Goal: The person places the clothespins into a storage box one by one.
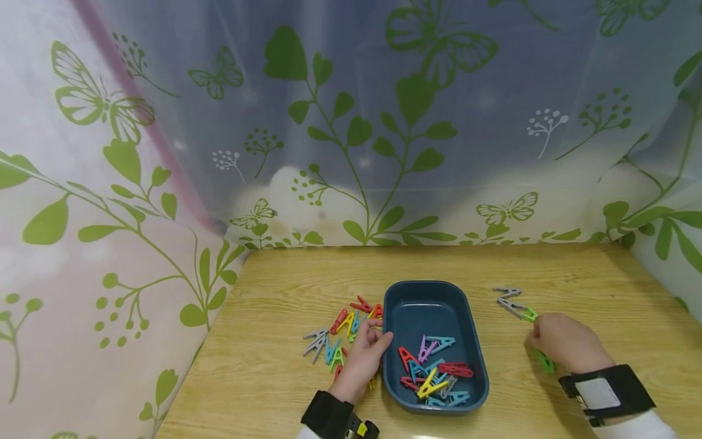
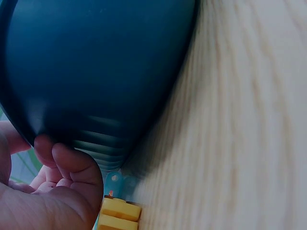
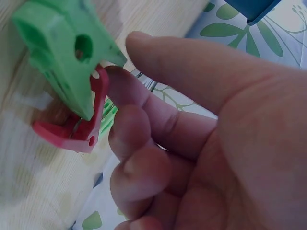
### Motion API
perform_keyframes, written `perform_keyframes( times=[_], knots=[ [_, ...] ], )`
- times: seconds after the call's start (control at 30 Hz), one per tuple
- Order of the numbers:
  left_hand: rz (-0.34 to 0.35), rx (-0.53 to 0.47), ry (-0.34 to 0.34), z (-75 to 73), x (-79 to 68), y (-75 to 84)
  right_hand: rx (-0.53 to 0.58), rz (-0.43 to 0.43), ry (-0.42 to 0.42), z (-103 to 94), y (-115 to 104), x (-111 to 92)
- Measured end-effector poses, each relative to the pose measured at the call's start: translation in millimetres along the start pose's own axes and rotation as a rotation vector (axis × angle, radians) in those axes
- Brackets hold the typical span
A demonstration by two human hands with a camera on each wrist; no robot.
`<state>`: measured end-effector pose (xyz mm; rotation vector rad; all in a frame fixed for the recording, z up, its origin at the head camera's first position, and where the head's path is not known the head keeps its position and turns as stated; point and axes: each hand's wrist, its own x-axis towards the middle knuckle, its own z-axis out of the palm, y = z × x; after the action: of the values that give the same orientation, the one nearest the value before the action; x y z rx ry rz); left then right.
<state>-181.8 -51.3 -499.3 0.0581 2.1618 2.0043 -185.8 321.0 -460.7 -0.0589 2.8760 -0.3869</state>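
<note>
A dark blue plastic basin (image 1: 428,292) stands on the table with several coloured clothespins (image 1: 433,384) inside. At its left rim, my left hand (image 1: 362,353) grips the edge; in the left wrist view the fingers (image 2: 76,167) curl against the outer wall. To the right, my right hand (image 1: 567,342) is at a row of clothespins. The right wrist view has a green clothespin (image 3: 62,43) with one end between thumb and index finger. Its jaws meet a red clothespin (image 3: 79,136). Grey clothespins (image 1: 510,302) and another green clothespin (image 1: 529,314) lie beyond the hand, which partly hides the row.
A loose pile of clothespins (image 1: 337,341) in several colours lies left of the basin, partly behind my left hand. The wooden table (image 1: 274,280) ends at a curtain (image 1: 351,152) with green leaves and butterflies, which also closes off both sides.
</note>
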Motion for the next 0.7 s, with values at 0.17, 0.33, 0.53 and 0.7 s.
perform_keyframes(
  times=[0.17, 0.33, 0.53, 0.7],
  knots=[
    [0.004, 0.005, 0.002, 0.0, -0.5, 0.5, -0.006, 0.007, -0.014, -0.6, -2.1, -1.7],
    [0.016, 0.002, -0.001, 0.1, -0.5, 0.4, -0.027, 0.003, -0.021, -1.9, -4.3, -3.5],
    [0.026, -0.005, -0.005, -0.3, -0.9, 0.1, -0.017, -0.024, -0.033, -5.2, -9.1, -4.9],
    [0.023, -0.010, -0.010, -0.6, -0.8, 0.8, -0.030, -0.039, -0.057, -11.2, -16.0, -7.0]
  ],
)
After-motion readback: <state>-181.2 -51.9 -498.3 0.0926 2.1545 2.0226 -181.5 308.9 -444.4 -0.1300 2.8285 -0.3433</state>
